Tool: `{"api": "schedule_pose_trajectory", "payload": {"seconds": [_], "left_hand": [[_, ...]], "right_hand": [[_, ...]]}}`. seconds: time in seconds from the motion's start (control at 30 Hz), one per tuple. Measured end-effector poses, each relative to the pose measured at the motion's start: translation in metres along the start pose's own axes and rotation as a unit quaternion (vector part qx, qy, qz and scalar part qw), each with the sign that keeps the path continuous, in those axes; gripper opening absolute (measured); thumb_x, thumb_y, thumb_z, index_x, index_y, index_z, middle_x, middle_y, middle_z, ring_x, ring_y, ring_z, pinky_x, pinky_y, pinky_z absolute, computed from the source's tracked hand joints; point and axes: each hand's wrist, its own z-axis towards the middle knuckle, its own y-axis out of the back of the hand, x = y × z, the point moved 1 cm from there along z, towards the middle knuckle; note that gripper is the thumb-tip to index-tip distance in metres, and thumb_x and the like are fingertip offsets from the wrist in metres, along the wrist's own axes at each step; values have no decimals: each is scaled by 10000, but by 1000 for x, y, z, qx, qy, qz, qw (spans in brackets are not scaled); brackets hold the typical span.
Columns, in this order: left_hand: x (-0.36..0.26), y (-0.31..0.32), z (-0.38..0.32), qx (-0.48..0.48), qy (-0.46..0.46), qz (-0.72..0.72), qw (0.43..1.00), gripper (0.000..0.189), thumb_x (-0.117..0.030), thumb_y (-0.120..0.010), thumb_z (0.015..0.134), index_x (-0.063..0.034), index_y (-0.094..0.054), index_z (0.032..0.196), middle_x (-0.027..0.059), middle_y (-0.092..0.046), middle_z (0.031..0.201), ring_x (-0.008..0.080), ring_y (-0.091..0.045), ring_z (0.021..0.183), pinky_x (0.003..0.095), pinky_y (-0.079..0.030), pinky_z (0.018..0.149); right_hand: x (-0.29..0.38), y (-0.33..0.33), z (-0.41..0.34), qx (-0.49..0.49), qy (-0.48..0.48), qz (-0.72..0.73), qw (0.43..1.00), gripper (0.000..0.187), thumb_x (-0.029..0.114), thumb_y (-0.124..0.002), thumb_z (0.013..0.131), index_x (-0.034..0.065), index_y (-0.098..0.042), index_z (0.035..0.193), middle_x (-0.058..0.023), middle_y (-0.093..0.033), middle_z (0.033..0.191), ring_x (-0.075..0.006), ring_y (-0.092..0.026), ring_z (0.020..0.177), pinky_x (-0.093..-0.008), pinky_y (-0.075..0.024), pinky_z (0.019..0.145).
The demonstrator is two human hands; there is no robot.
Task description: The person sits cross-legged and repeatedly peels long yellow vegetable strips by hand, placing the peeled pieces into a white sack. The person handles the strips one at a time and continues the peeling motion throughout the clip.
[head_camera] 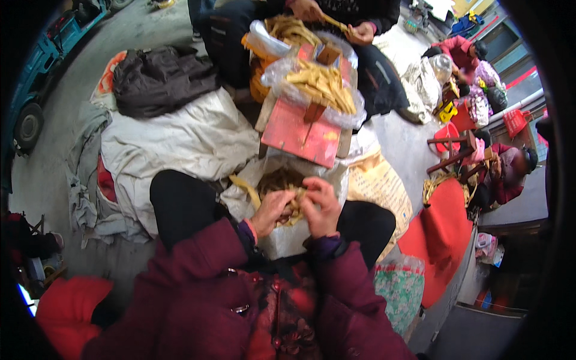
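Observation:
My left hand (pixel 272 211) and my right hand (pixel 319 207) meet over an open white woven sack (pixel 285 243) between my knees. Pinched between their fingertips is a yellowish-tan strip (pixel 299 193) of plant-like material, blurred where the fingers cover it. Brown, stringy scraps (pixel 276 180) lie in the sack. A wider yellowish strip (pixel 245 185) sticks out over its left rim. Beyond the sack stands a red-topped wooden bench (pixel 297 132), bearing clear plastic with a pile of flat yellow strips (pixel 321 83) and a small wooden block (pixel 329 55).
A co-worker's hands (pixel 360 33) hold a strip across the bench. White cloth with a dark jacket (pixel 164 81) on it lies left. At right are a printed sack (pixel 375 184), a red cloth (pixel 438 238) and more seated people beside red buckets (pixel 447 132).

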Motion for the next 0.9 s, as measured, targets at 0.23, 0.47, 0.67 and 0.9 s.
{"api": "schedule_pose_trajectory", "payload": {"seconds": [0.23, 0.47, 0.67, 0.9], "left_hand": [[-20, 7, -22, -4, 19, 63, 998, 231, -298, -560, 885, -95, -510, 787, -99, -306, 572, 10, -260, 476, 183, -238, 444], [-20, 8, -15, 118, 160, -42, 979, 273, -300, -542, 897, -32, -564, 854, -102, -293, 543, 19, -235, 458, 187, -225, 433], [-14, 4, -18, 94, -43, 194, 976, 265, -294, -504, 908, -49, -579, 843, -95, -355, 533, 11, -291, 478, 182, -238, 454], [-16, 16, -18, 140, 73, 91, 983, 312, -319, -471, 923, -55, -550, 776, -108, -291, 496, 15, -219, 428, 190, -209, 424]], "right_hand": [[-10, 54, 26, -195, -287, 246, 905, 209, 76, -553, 845, 12, -615, 1034, -78, -608, 999, -118, -574, 825, -274, -490, 758], [-13, 13, -6, 78, -312, 232, 918, 184, 159, -576, 858, 12, -653, 939, 25, -593, 736, -32, -484, 627, -190, -400, 536], [-23, 14, -6, -31, -252, 43, 966, 189, 106, -587, 828, -28, -583, 694, 48, -476, 571, -25, -384, 566, -207, -337, 484], [-12, 22, -5, 106, -421, 225, 872, 191, 212, -616, 839, 42, -641, 924, -6, -593, 666, -45, -492, 489, -182, -344, 417]]}}
